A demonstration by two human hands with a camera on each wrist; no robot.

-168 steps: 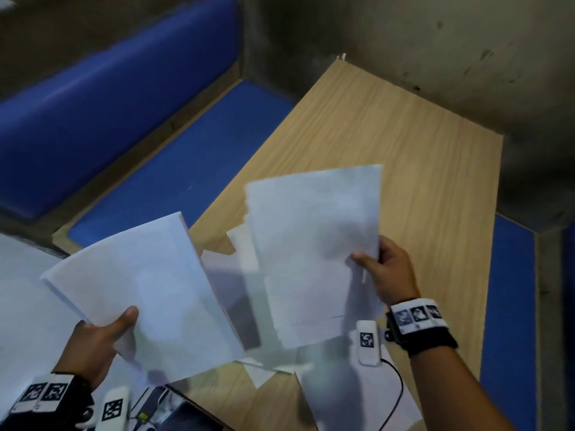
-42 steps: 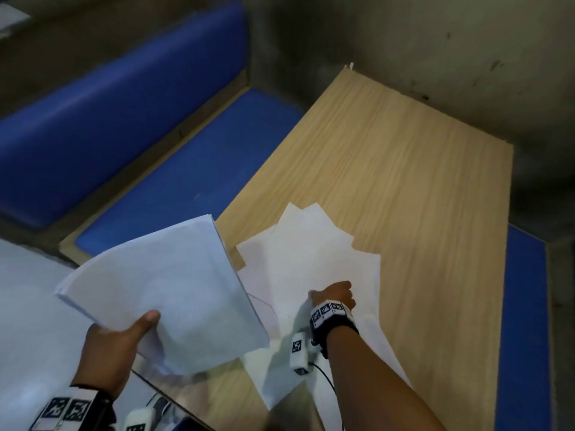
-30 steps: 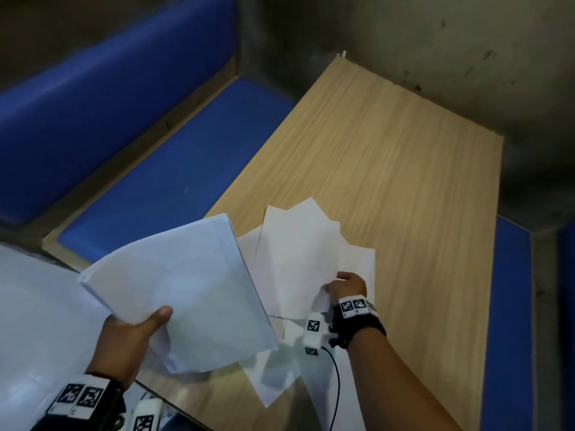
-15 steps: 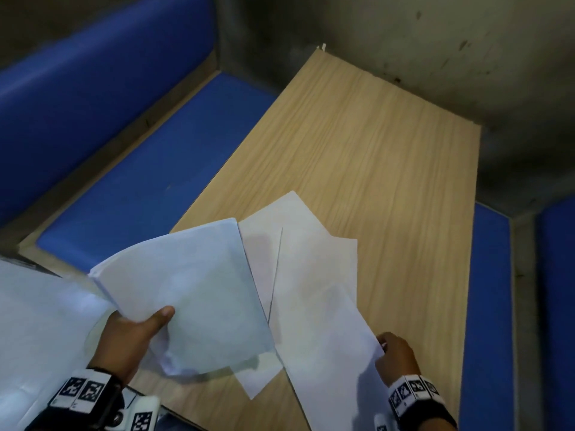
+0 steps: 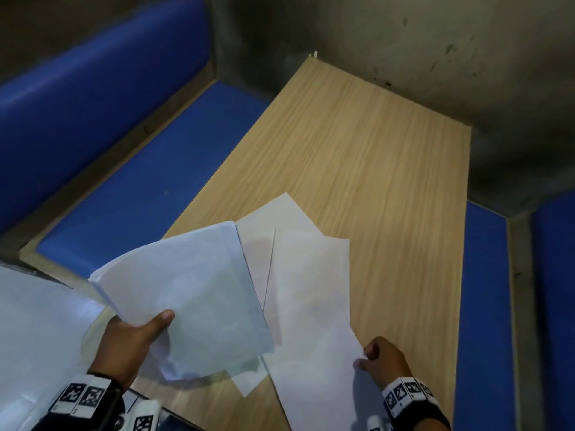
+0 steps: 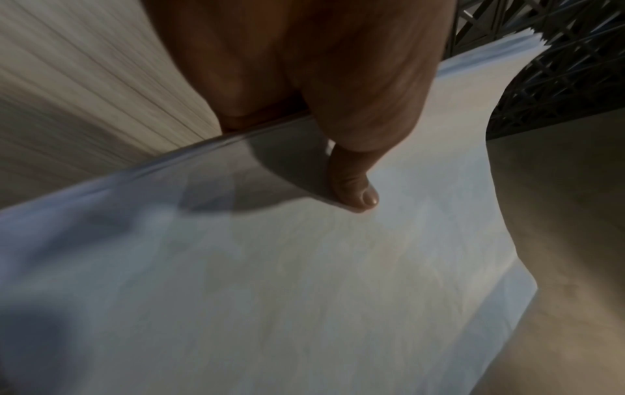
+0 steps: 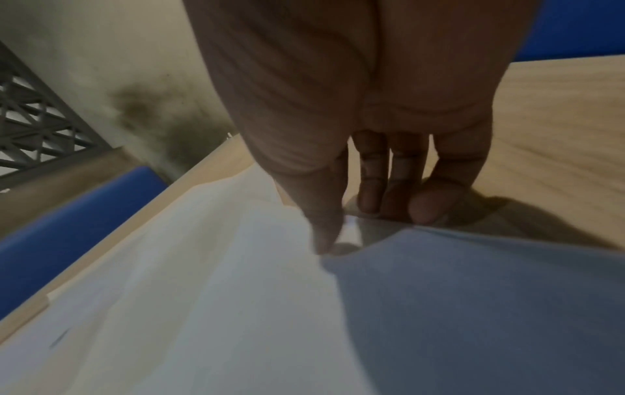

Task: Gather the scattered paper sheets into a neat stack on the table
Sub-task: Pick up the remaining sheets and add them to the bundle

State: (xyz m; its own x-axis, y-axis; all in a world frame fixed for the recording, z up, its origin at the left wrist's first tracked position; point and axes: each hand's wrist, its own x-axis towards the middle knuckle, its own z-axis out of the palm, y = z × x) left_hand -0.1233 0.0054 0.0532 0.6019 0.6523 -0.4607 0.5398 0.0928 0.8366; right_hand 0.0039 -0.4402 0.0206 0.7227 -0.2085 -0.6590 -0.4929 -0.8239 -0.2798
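Note:
My left hand [image 5: 137,334] holds a thick stack of white sheets [image 5: 186,293] above the near left edge of the wooden table [image 5: 389,181], thumb [image 6: 355,187] on top, fingers underneath. Several loose white sheets [image 5: 280,234] lie fanned on the table beside the stack. My right hand [image 5: 378,356] pinches the right edge of the top loose sheet [image 5: 314,331] near the table's front; in the right wrist view the thumb [image 7: 324,229] lies on the paper and the fingers [image 7: 426,205] curl under its lifted edge.
Blue padded benches [image 5: 140,169] run along the table's left side and another [image 5: 485,306] on the right. A grey stained wall [image 5: 404,42] closes the far end. More white paper [image 5: 34,353] lies at the lower left. The far half of the table holds nothing.
My right hand has drawn back from the middle of the loose sheets to their right edge and taken hold of the top sheet. The left hand keeps its stack almost still.

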